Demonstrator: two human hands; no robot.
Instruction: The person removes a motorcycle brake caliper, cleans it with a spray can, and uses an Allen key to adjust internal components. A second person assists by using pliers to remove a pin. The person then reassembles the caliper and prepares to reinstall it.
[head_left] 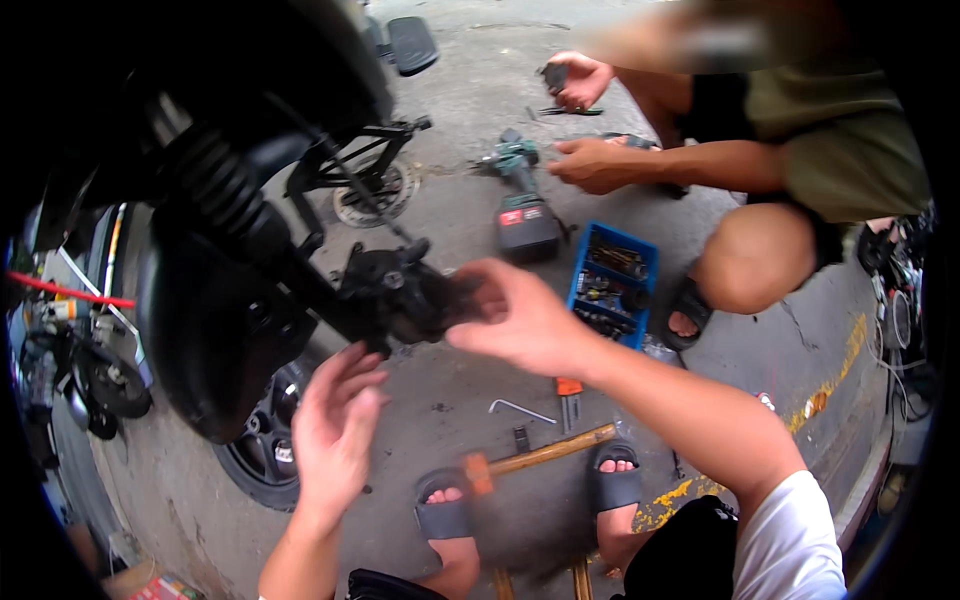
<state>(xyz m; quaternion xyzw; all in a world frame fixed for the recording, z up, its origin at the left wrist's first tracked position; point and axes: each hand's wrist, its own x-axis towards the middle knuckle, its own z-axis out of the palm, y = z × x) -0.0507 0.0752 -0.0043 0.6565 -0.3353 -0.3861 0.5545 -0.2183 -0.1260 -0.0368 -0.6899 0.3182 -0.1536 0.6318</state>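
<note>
In front of me a black shock absorber (225, 195) with a coil spring slants down to a dark mechanical part (390, 290) at its lower end; the part's exact kind is too dark to tell. My right hand (520, 315) curls its thumb and fingers round the right end of that part. Just below its left side is my left hand (335, 425), fingers apart and slightly blurred, with nothing in it. A black fender (205, 320) hangs to the left. Beneath it a black wheel (265, 450) is partly hidden.
Across from me a person's hand (585, 80) holds a small dark piece. A green cordless power tool (515, 165), a blue tray (655, 265) of bolts, a hex key (522, 410), an orange-and-grey tool (570, 400) and a wooden bar (555, 450) lie on the ground. A brake disc (405, 190) sits behind.
</note>
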